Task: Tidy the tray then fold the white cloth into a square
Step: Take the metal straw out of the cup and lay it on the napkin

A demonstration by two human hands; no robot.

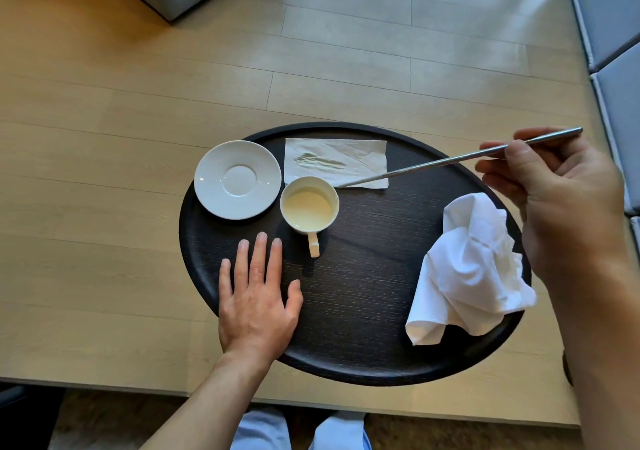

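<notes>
Resting flat and open, palm down, the left hand (258,293) is laid on the near left part of the dark oval tray (363,311), which is carried by a pale wooden surface (104,137). Just beyond its fingertips a white cup (309,205) with pale liquid is seen, its handle turned toward the person; a bare white saucer (237,179) is set beyond and to the left of that hand, beside the cup. A thin metal stick (450,160) is pinched by the closed fingers of the right hand (554,193), raised over the tray's right rim, its far tip over a stained paper napkin (335,162). The white cloth (474,269) is left crumpled on the tray directly beneath the right hand. No brand, label or writing can be read anywhere.
</notes>
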